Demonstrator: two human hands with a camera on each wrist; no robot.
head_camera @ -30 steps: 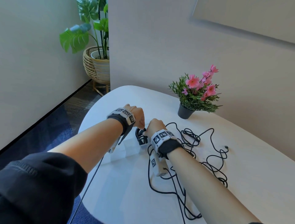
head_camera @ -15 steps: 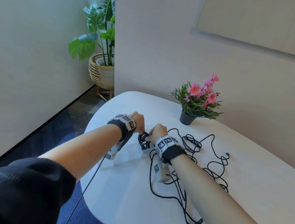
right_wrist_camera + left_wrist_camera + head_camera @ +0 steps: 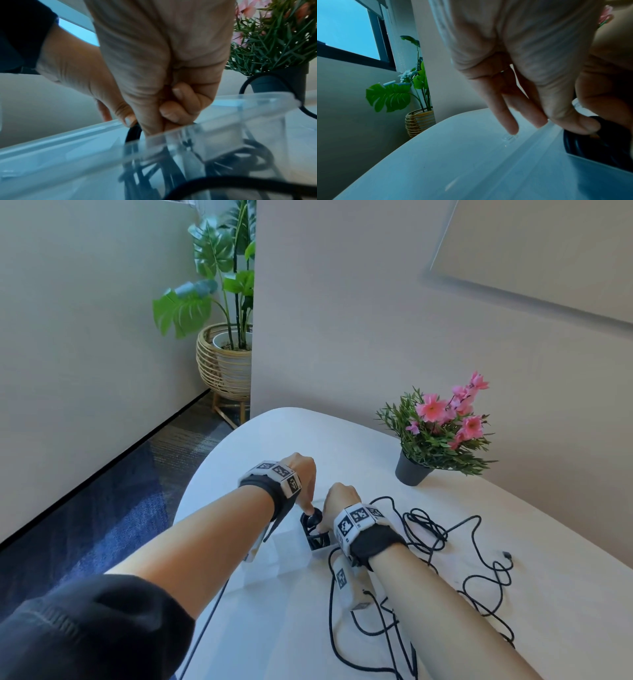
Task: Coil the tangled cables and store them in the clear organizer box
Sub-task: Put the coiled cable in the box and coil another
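Note:
A clear organizer box (image 3: pixel 287 556) lies on the white table under both hands. A coiled black cable (image 3: pixel 315 530) stands in one of its compartments, also seen as the coiled cable (image 3: pixel 594 143) and the coiled cable (image 3: pixel 133 133). My left hand (image 3: pixel 306 501) reaches down with fairly straight fingers (image 3: pixel 510 121) at the box's rim, and its thumb presses on the coil. My right hand (image 3: pixel 329 522) has curled fingers (image 3: pixel 171 112) and grips the coil from the right. More tangled black cables (image 3: pixel 455 546) lie loose to the right.
A small dark pot of pink flowers (image 3: pixel 411 472) stands at the back right of the table. Loose cable loops run under my right forearm toward the near table edge (image 3: pixel 191 645). A large plant in a wicker basket (image 3: pixel 224 368) stands on the floor beyond.
Both hands have stayed at the box with the coil. The left hand has come down a little, so that its thumb rests on the coil's top.

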